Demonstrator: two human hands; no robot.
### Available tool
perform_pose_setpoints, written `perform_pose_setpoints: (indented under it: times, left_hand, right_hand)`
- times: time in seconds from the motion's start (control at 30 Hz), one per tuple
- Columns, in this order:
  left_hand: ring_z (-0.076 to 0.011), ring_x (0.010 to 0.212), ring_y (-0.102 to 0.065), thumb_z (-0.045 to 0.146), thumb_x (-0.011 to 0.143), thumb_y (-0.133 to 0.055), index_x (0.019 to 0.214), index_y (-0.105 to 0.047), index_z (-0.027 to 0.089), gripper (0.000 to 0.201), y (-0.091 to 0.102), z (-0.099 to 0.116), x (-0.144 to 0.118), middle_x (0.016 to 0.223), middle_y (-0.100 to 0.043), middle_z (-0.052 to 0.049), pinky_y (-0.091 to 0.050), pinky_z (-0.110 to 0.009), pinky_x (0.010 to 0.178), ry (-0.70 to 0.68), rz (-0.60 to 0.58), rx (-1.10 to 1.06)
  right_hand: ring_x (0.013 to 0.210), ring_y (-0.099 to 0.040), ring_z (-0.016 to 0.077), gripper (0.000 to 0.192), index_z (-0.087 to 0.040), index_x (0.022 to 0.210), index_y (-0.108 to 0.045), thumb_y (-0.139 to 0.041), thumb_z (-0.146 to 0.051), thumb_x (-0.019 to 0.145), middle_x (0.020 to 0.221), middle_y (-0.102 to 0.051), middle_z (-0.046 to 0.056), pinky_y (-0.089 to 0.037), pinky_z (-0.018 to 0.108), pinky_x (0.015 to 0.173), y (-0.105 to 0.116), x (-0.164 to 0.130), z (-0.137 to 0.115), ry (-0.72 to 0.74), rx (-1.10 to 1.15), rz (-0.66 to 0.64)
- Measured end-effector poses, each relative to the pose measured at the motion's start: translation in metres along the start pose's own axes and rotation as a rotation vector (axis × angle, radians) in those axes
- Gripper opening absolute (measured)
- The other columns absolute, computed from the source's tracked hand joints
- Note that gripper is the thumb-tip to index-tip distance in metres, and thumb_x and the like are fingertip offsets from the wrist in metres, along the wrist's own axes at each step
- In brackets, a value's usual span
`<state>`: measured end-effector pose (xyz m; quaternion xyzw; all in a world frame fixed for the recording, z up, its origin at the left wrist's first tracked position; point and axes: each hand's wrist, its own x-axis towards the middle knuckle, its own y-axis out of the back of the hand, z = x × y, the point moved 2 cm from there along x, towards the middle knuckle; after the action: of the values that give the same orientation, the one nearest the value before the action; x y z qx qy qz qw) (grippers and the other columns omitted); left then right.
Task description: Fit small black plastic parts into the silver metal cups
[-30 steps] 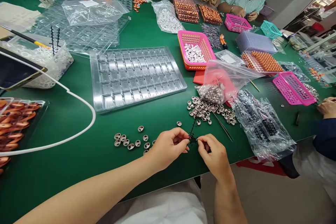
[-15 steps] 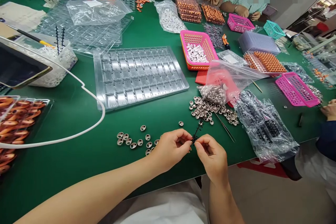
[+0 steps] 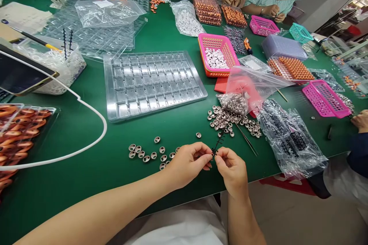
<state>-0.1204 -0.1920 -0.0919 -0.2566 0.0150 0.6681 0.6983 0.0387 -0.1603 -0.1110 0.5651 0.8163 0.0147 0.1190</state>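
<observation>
Here, black stem (image 3: 219, 141) between fingers (image 3: 202, 146).

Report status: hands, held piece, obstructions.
Left hand and right hand pinching thin, branched black plastic strip. Strip's far end free. Nothing visibly blocking; slim silver metal tweezers apart from right hand.

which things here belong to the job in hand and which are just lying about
Likely in the job:
black plastic sprue, pinched between left hand and right hand
loose silvery cups
bagged black sprues

Apparently just lying about:
smartphone
white cord
teal basket
</observation>
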Motion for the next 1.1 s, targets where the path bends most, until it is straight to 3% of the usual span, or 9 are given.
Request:
perform_pose_setpoints:
  times: [0.2, 0.3, 0.53, 0.73, 0.93, 1.1]
  left_hand:
    - [-0.0139, 0.063, -0.063, 0.034, 0.075, -0.07, 0.079, -0.059, 0.013, 0.025, 0.0, -0.002, 0.002, 0.07, -0.061, -0.001, -0.053, -0.028, 0.063, 0.065, -0.046, -0.131]
    - [-0.0136, 0.063, -0.063, 0.034, 0.075, -0.07, 0.079, -0.058, 0.013, 0.025, 0.0, -0.001, 0.003, 0.069, -0.061, -0.001, -0.053, -0.028, 0.062, 0.061, -0.052, -0.14]
    - [-0.0151, 0.065, -0.064, 0.029, 0.08, -0.063, 0.08, -0.057, 0.015, 0.016, 0.002, -0.001, 0.003, 0.07, -0.06, -0.001, -0.054, -0.029, 0.062, 0.052, 0.048, -0.004]
    - [-0.0166, 0.067, -0.065, 0.028, 0.081, -0.061, 0.081, -0.058, 0.016, 0.013, 0.004, -0.006, 0.003, 0.073, -0.061, -0.001, -0.056, -0.031, 0.065, 0.05, 0.071, 0.101]
    - [-0.0172, 0.069, -0.066, 0.029, 0.082, -0.059, 0.082, -0.059, 0.017, 0.012, 0.006, -0.009, 0.004, 0.074, -0.062, -0.001, -0.056, -0.031, 0.066, 0.04, 0.075, 0.133]
    - [-0.0174, 0.069, -0.067, 0.029, 0.083, -0.058, 0.083, -0.061, 0.017, 0.012, 0.004, -0.009, 0.001, 0.074, -0.064, -0.002, -0.055, -0.029, 0.065, -0.017, 0.078, 0.229]
  right_hand:
    - [0.056, -0.038, 0.0082, 0.014, -0.018, 0.079, -0.06, -0.065, -0.03, 0.085, 0.069, -0.05, -0.003, -0.031, 0.021, 0.05, -0.001, 0.004, 0.014, -0.077, 0.276, -0.13]
    - [0.054, -0.036, 0.0085, 0.018, -0.018, 0.075, -0.058, -0.064, -0.031, 0.085, 0.066, -0.047, -0.003, -0.03, 0.022, 0.05, 0.0, 0.004, 0.011, -0.053, 0.281, -0.177]
    - [0.056, -0.043, 0.0104, 0.013, -0.019, 0.076, -0.059, -0.056, -0.021, 0.089, 0.07, -0.052, -0.002, -0.034, 0.024, 0.053, 0.022, 0.005, -0.011, 0.2, -0.445, 0.052]
    - [0.06, -0.046, 0.0118, 0.013, -0.02, 0.083, -0.06, -0.051, -0.017, 0.092, 0.075, -0.055, 0.0, -0.037, 0.026, 0.058, 0.024, 0.007, -0.004, 0.36, -0.702, -0.046]
    - [0.06, -0.048, 0.0121, 0.013, -0.02, 0.09, -0.063, -0.051, -0.017, 0.092, 0.078, -0.057, 0.0, -0.039, 0.027, 0.059, 0.022, 0.003, -0.005, 0.352, -0.67, -0.016]
    - [0.063, -0.052, 0.0126, 0.008, -0.021, 0.089, -0.062, -0.055, -0.024, 0.091, 0.081, -0.058, 0.001, -0.041, 0.024, 0.054, 0.015, -0.003, -0.014, 0.24, -0.416, 0.055]
